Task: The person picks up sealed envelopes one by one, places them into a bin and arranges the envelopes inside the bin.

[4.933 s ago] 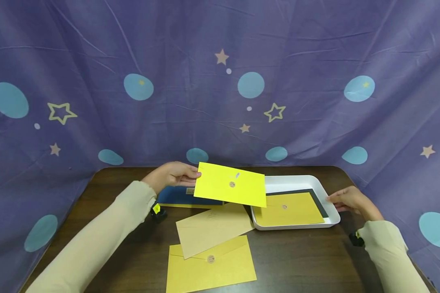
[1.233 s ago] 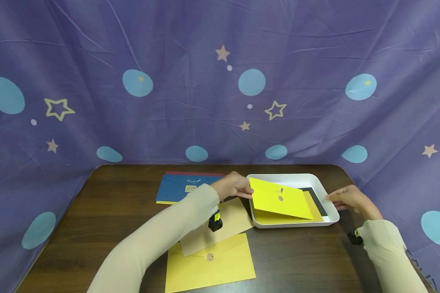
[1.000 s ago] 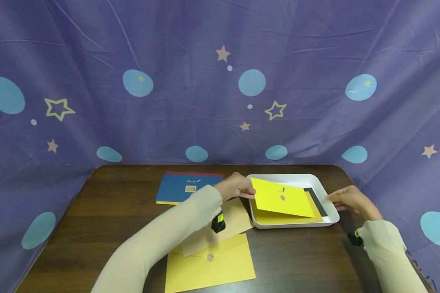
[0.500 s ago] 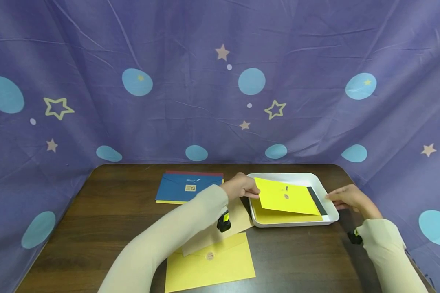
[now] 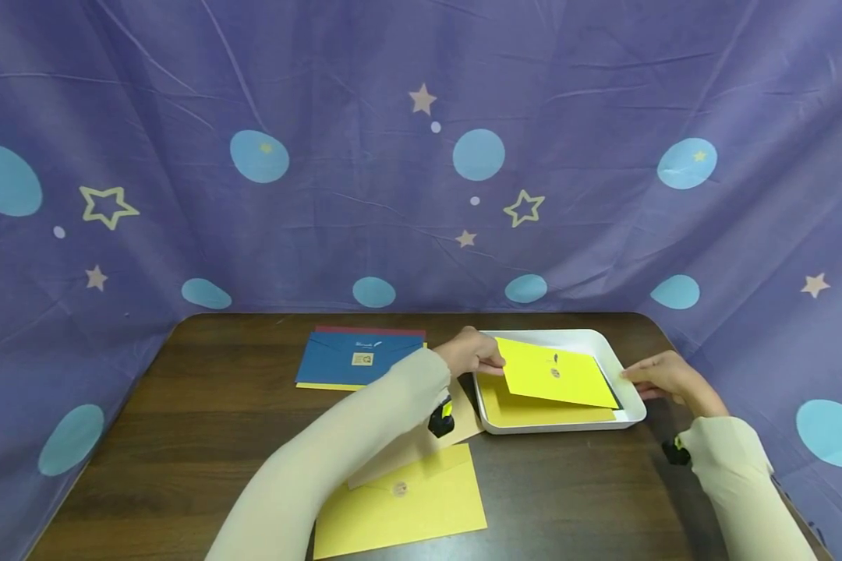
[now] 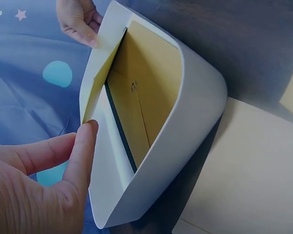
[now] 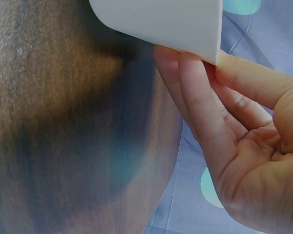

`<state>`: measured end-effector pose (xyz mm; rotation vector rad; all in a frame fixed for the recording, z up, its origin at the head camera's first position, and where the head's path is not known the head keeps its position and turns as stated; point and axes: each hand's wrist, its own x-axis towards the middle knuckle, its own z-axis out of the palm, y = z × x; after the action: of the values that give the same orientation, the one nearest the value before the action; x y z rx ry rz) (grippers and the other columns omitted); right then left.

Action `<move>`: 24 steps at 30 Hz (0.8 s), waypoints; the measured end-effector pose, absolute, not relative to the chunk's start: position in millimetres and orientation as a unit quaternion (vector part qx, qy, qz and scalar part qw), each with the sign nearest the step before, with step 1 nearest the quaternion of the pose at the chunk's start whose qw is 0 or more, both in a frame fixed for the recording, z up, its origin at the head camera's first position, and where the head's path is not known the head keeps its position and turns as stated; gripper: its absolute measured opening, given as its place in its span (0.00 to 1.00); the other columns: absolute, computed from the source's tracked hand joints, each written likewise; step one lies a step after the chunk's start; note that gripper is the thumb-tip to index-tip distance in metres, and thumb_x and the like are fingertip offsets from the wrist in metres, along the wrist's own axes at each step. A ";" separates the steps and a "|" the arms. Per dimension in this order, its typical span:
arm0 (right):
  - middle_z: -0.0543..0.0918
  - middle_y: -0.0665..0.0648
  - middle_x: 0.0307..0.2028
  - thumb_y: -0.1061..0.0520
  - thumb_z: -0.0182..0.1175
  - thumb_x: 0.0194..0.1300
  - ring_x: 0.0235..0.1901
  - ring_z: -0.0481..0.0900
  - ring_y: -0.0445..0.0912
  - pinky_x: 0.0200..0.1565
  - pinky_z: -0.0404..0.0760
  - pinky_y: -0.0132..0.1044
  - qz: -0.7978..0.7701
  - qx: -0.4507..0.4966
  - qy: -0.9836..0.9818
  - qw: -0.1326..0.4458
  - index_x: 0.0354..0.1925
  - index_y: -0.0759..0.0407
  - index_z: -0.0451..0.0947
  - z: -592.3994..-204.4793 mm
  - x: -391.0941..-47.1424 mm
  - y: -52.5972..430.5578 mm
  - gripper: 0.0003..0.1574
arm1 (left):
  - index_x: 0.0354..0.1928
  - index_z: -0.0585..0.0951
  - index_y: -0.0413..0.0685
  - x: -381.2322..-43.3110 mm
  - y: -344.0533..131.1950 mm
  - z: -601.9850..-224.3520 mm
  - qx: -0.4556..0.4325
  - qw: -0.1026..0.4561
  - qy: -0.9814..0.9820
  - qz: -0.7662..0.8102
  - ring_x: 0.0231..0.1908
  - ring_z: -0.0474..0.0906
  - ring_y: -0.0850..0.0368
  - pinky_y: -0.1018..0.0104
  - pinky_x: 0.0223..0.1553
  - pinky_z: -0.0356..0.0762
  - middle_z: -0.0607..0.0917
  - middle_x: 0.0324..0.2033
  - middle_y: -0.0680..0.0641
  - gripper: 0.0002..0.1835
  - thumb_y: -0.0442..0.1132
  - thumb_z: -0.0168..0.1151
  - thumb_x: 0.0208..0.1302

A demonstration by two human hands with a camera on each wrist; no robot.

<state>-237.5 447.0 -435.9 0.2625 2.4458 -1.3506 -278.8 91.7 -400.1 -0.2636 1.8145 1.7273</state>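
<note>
In the head view my left hand (image 5: 472, 352) pinches the left edge of a bright yellow envelope (image 5: 550, 374), between thumb and fingers. The envelope tilts over a white tray (image 5: 568, 340), its held end raised and its far right end low inside. Below it lies a darker yellow envelope (image 6: 156, 63), on top of a dark one (image 6: 121, 114) that shows as a strip in the left wrist view. My right hand (image 5: 670, 375) grips the tray's right wall; the right wrist view shows fingertips under the white wall (image 7: 166, 24) with the thumb on its other side.
Left of the tray, a blue envelope (image 5: 337, 354) lies stacked with red and yellow ones. A beige envelope (image 5: 393, 460), partly behind my left sleeve, overlaps a yellow envelope (image 5: 407, 514) at the front of the wooden table (image 5: 182, 421). A purple curtain (image 5: 365, 171) hangs behind.
My left hand has carried the bright yellow envelope rightward from above the blue envelope to over the tray, lowering its far end inside. My right hand keeps its grip on the tray.
</note>
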 end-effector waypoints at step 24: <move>0.89 0.52 0.30 0.64 0.65 0.67 0.28 0.87 0.41 0.35 0.90 0.39 -0.477 0.092 0.858 0.166 0.50 0.86 0.77 -433.0 -234.6 442.6 0.23 | 0.73 0.55 0.30 -269.8 107.0 -402.1 -0.120 0.281 0.732 0.609 0.34 0.79 0.47 0.57 0.51 0.87 0.78 0.43 0.35 0.42 0.12 0.58 0.57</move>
<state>-234.6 442.6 -433.0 0.2625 2.4426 -1.3586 -269.8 107.0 -402.1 -0.3208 1.9608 1.6318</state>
